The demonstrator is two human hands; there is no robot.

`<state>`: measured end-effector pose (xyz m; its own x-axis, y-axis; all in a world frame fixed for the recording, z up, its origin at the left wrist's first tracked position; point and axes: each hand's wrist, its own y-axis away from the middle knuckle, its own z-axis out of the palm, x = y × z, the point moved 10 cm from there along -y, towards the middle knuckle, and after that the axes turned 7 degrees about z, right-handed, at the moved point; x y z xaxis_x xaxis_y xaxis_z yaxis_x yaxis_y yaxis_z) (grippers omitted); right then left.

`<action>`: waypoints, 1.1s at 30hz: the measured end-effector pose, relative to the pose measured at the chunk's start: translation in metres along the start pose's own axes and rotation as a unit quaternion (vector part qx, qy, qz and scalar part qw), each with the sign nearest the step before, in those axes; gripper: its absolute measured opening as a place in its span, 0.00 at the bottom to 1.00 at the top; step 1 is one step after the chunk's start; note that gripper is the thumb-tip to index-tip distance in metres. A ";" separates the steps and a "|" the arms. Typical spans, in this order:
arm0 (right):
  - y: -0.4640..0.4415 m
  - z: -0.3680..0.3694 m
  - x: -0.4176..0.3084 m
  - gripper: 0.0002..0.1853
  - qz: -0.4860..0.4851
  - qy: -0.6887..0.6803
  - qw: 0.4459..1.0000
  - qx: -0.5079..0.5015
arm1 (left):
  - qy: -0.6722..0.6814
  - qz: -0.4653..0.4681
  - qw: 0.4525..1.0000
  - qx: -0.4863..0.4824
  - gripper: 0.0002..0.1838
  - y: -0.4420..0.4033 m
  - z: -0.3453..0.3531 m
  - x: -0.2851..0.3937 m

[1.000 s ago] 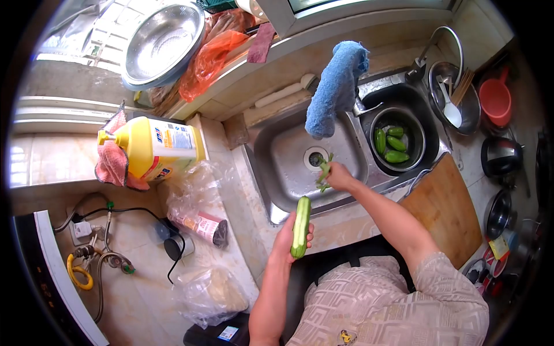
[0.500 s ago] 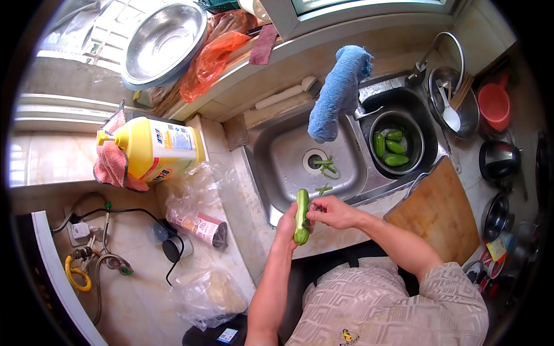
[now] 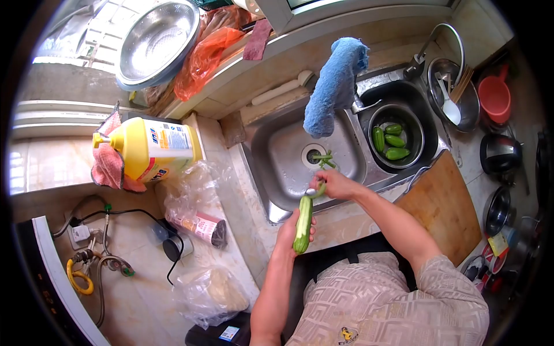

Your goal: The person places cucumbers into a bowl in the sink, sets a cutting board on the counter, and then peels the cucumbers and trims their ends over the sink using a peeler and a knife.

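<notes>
My left hand [image 3: 288, 230] is wrapped round a thick green cucumber [image 3: 303, 222], held slanting over the front edge of the sink. A pale peeled stripe runs down the cucumber's upper side. At its far end, my right hand [image 3: 337, 184] is closed on a small metal peeler [image 3: 311, 191], mostly hidden by the fingers. A strip of green peel [image 3: 321, 188] hangs by the peeler. More peelings [image 3: 325, 157] lie beside the drain in the sink [image 3: 277, 167]. Several whole green cucumbers [image 3: 395, 140] rest in a metal pot [image 3: 420, 144] in the right basin.
A blue towel [image 3: 333, 86] covers the faucet above the sink. The wooden cutting board [image 3: 447, 207] leans at the right. On the left are a large yellow detergent bottle [image 3: 144, 149] and plastic bags [image 3: 208, 294]. A metal bowl [image 3: 453, 118] holds utensils beyond the right basin.
My right hand has moved forward from the cucumber's middle to its far end, and a strip of peel now shows there. The pale stripe is more visible, and the cucumber sits slightly lower.
</notes>
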<state>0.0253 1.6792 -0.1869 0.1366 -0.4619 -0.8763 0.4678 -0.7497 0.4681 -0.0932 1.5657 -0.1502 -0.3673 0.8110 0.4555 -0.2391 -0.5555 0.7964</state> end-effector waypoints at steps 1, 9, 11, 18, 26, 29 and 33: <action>-0.011 -0.021 0.020 0.12 0.021 0.052 0.996 0.069 | 0.014 0.000 1.000 -0.018 0.23 0.003 0.001 -0.001; 0.010 -0.043 0.020 0.14 0.060 0.163 0.970 0.167 | 0.054 0.049 0.997 0.030 0.24 -0.003 -0.009 0.014; 0.031 0.004 -0.005 0.13 0.076 0.036 0.996 0.023 | 0.044 0.037 0.997 0.044 0.23 -0.012 -0.013 0.014; 0.061 0.068 -0.054 0.11 -0.045 -0.098 0.985 -0.133 | 0.008 -0.005 0.998 0.056 0.20 -0.030 -0.012 0.006; 0.043 0.051 -0.046 0.12 -0.015 -0.092 0.990 -0.108 | -0.027 -0.017 0.999 0.035 0.20 -0.013 0.006 0.015; 0.022 0.027 -0.014 0.12 0.026 -0.060 0.996 -0.054 | -0.025 -0.024 0.999 0.022 0.20 -0.005 0.008 0.009; 0.008 0.000 -0.008 0.12 0.023 -0.036 0.999 0.027 | 0.017 -0.016 0.999 0.025 0.20 0.001 0.001 0.000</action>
<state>0.0280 1.6771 -0.1765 0.0925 -0.5274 -0.8445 0.4142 -0.7509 0.5144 -0.0920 1.5653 -0.1493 -0.3901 0.8215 0.4159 -0.2061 -0.5181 0.8301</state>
